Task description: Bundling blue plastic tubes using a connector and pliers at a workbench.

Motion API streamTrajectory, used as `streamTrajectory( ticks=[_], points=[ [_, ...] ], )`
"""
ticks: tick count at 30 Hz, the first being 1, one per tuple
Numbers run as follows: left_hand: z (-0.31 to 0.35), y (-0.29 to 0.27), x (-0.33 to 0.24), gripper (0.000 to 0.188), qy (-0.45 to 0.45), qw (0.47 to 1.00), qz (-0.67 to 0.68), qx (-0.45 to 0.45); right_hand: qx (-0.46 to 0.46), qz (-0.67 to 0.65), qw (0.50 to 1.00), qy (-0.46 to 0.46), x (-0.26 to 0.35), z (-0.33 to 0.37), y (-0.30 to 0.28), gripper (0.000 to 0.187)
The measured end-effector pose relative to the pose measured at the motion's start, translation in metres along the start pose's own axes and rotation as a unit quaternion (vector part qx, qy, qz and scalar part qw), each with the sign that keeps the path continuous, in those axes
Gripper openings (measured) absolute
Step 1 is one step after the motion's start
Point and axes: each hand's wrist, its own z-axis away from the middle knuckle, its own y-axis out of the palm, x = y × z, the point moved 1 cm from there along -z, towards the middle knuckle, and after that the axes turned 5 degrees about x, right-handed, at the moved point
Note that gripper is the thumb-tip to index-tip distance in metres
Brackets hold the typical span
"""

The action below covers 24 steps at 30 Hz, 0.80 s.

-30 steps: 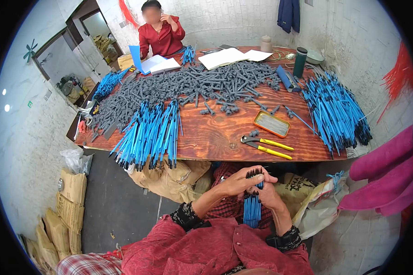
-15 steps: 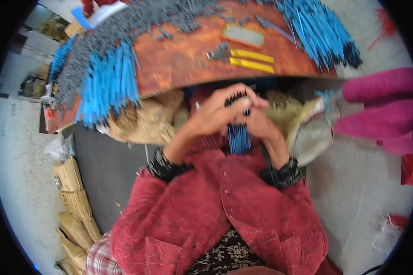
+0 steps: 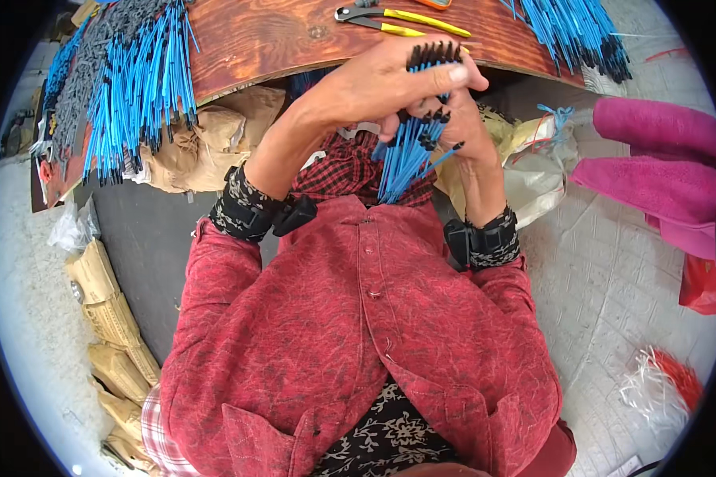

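Observation:
Both my hands are raised in front of my red jacket, just off the table's near edge. Thin blue rods with black ends (image 3: 406, 163) are gathered between them. My left hand (image 3: 374, 87) is closed round the upper part, its thumb lying across below a row of black tips (image 3: 433, 54). Lower and to the right, my right hand (image 3: 471, 131) closes on the rods from the other side. Below the hands the rods fan out loosely, some black ends pointing sideways. My fingers hide the middle, so I cannot tell whether it is one bundle or two.
Yellow-handled pliers (image 3: 422, 17) lie on the brown wooden table (image 3: 254, 40). More blue rods overhang its edge at left (image 3: 147, 87) and right (image 3: 569, 36), beside dark grey pieces (image 3: 79, 95). Brown paper (image 3: 215, 143) and a whitish sack (image 3: 537, 187) are below. Magenta cloth (image 3: 652, 167) is at right.
The view has tilted, so table and hands sit higher in the picture. The rods hung neatly together between my hands before; now their lower part is spread and black ends show there.

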Motion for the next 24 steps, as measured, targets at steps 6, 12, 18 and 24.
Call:
streamTrajectory(
  ticks=[6,12,18,24],
  points=[
    [0.006,-0.008,0.038,0.083,0.08,0.988,0.074,0.11,-0.009,-0.019,0.997,0.081,0.012,0.013,0.004,0.025],
    [0.017,0.002,0.13,0.098,0.027,0.991,-0.006,0.133,0.006,-0.052,0.998,0.038,0.013,-0.001,-0.002,0.022],
    [0.03,0.011,0.113,0.08,-0.008,0.993,-0.031,0.117,0.001,-0.034,0.998,0.06,0.009,-0.013,0.0,0.031],
    [0.039,0.018,0.111,0.097,-0.082,0.97,0.182,0.137,0.0,-0.023,0.994,0.108,0.001,-0.015,0.005,0.027]
  ],
)
